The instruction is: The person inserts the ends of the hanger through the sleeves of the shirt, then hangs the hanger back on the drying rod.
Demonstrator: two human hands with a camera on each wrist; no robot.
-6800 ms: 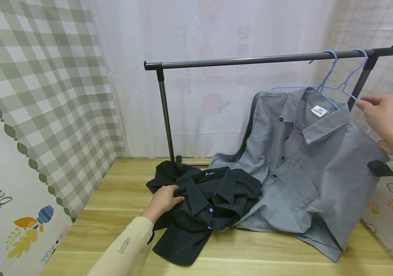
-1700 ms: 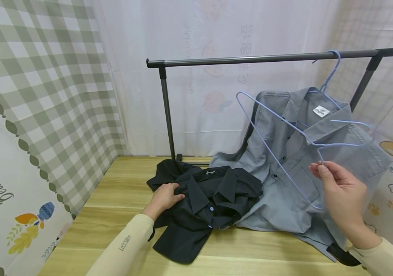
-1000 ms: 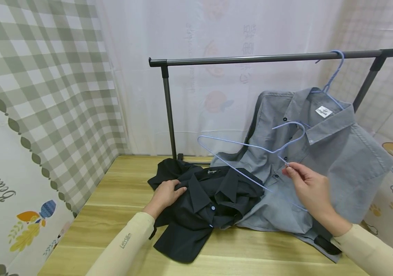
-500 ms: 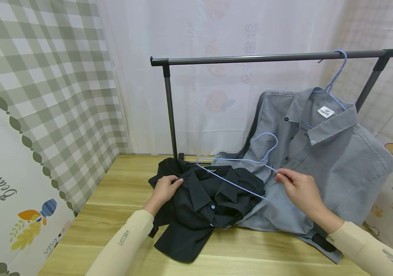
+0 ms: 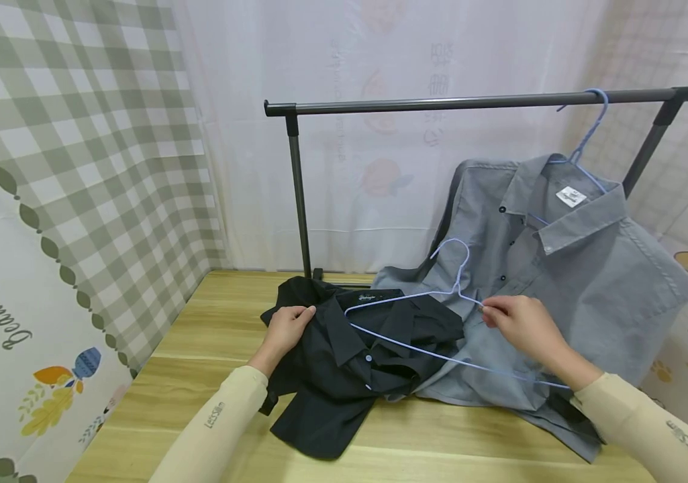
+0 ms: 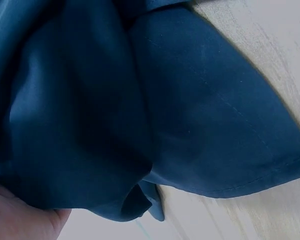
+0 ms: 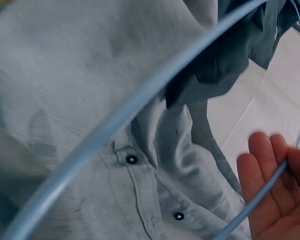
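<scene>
A black collared shirt (image 5: 319, 376) lies bunched on the table. My left hand (image 5: 286, 330) pinches its cloth at the left shoulder, beside the collar; in the left wrist view part of that hand (image 6: 25, 220) shows at the shirt's edge. My right hand (image 5: 525, 325) pinches one sloping arm of a light-blue wire hanger (image 5: 392, 337) between thumb and fingers. The hanger's hook points up, and its far end lies in front of the black shirt's collar. Seen from the right wrist, the wire (image 7: 140, 95) crosses close to the camera, and the right hand (image 7: 277, 195) is partly cut off.
Behind the shirts stands a dark clothes rail (image 5: 440, 104). A grey shirt (image 5: 585, 302) hangs from it at the right on another blue hanger (image 5: 588, 134), its hem resting on the wooden table (image 5: 199, 376). A checked curtain (image 5: 120, 134) borders the left.
My right hand has taken the hanger off the rail, brought it left and down, and turned it toward the black shirt's collar. My left hand has lifted the shirt's shoulder slightly.
</scene>
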